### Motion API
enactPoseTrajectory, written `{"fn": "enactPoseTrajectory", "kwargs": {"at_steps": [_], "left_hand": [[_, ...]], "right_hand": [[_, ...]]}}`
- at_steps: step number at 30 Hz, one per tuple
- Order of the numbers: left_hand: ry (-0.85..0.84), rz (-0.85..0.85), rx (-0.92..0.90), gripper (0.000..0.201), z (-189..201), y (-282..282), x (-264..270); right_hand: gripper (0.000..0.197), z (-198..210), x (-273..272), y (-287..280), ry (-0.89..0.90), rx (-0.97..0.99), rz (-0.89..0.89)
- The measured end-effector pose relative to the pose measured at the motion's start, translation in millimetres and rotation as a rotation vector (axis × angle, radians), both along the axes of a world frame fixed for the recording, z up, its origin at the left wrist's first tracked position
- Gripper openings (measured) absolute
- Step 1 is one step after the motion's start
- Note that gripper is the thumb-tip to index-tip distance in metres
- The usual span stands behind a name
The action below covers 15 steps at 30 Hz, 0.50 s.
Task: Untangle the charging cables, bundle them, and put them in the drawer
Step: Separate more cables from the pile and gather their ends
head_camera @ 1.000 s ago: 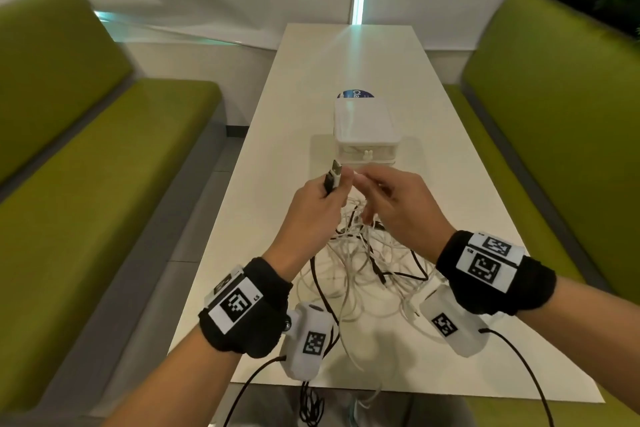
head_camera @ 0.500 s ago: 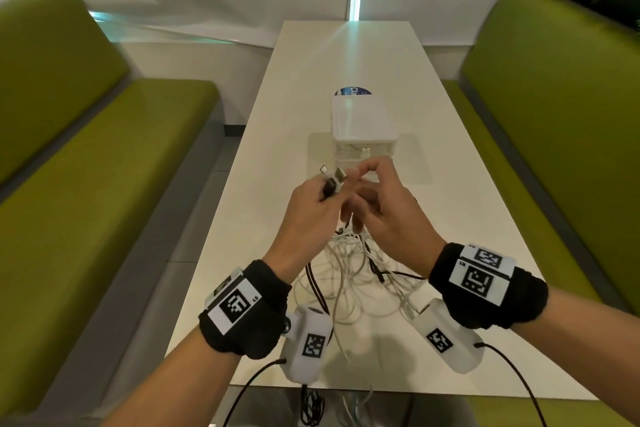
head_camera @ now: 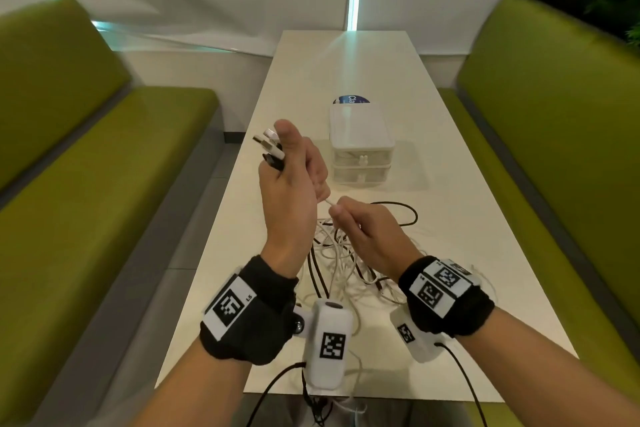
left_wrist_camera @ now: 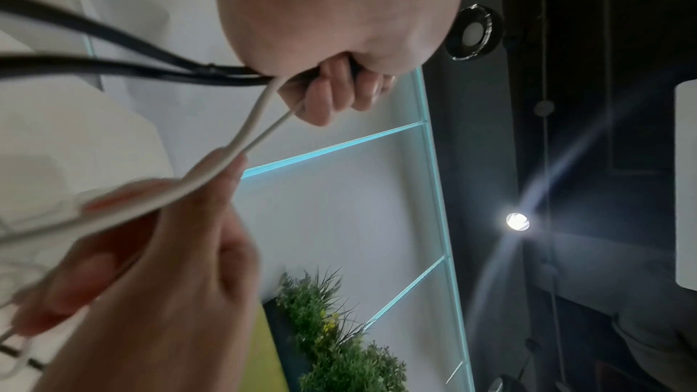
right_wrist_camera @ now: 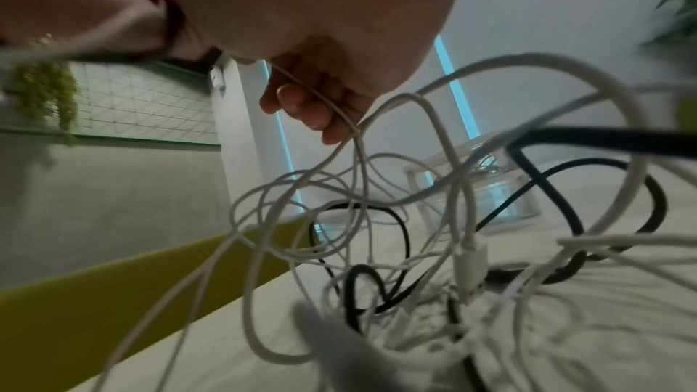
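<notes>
gripping a bunch of cable plugs (head_camera: pixel 269 148), the left hand (head_camera: pixel 289 191) is raised above the white table (head_camera: pixel 450 253) in the head view, fingers curled round the cables with the thumb upright beside the plugs. two metal usb ends, a white plug body and a black one stick out past the fist. the right hand (head_camera: pixel 367 236) sits lower and just beside it, thumb and forefinger pinching a thin white cable (head_camera: pixel 329 202) that runs up into the left fist. below both hands the tangle of charging cables (head_camera: pixel 346 260), white and black, lies loose on the table. a clear two-drawer box (head_camera: pixel 361 146) stands beyond the hands, both drawers closed. a round blue label (head_camera: pixel 351 100) lies behind it; only "cla" can be read. the wristbands carry square black-and-white code tags; the left one reads "ls". green benches (head_camera: pixel 86 184) flank the table.

left wrist view: the left hand (left_wrist_camera: pixel 339 91) has its fingers folded tight on two black cables (left_wrist_camera: pixel 113 69) and two white cables (left_wrist_camera: pixel 260 118). the right hand (left_wrist_camera: pixel 158 279) fills the lower left, fingertips nipping the white pair. a green plant (left_wrist_camera: pixel 331 339) and a bright spot lamp (left_wrist_camera: pixel 517 221) show behind.

right wrist view: the right hand (right_wrist_camera: pixel 320 106) has its fingers curled round one thin white cable (right_wrist_camera: pixel 339 112). the tangle (right_wrist_camera: pixel 415 234) hangs and rests on the table, with a white plug (right_wrist_camera: pixel 469 264) in its middle. the drawer box (right_wrist_camera: pixel 490 190) shows behind the loops, blurred.
</notes>
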State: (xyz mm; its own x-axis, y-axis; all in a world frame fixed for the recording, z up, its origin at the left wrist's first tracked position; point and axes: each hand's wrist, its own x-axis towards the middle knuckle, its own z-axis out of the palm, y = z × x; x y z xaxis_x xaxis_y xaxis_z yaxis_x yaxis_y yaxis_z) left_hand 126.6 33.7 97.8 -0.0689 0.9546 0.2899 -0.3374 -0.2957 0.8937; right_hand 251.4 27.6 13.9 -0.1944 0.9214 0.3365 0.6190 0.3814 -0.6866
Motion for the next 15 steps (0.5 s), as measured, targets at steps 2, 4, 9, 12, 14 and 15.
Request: {"fn": "enactPoseTrajectory", "kwargs": {"at_steps": [2,4,9,12,14,15], "left_hand": [[-0.008,-0.016,0.042,0.059,5,-3,-1],[0.010,-0.035,0.073,0.060,9,-8,-3],[0.213,-0.029,0.104,0.053,1,-9,-8],[0.323,0.013,0.049,0.045,-13,0,-8],[0.364,0.021,0.001,0.050,-21,4,-7],[0.378,0.030,-0.015,0.052,-24,4,-7]], "right_hand": [[0.056,-2,3,4,-0.026,-0.003,-0.037],[0.056,-2,2,7,-0.023,-0.014,-0.057],[0.031,11,0,10,0.169,0.002,-0.103],[0.029,24,2,8,0.272,0.032,-0.128],[0.030,27,1,6,0.277,0.039,-0.118],[0.030,27,1,5,0.275,0.031,-0.115]]}}
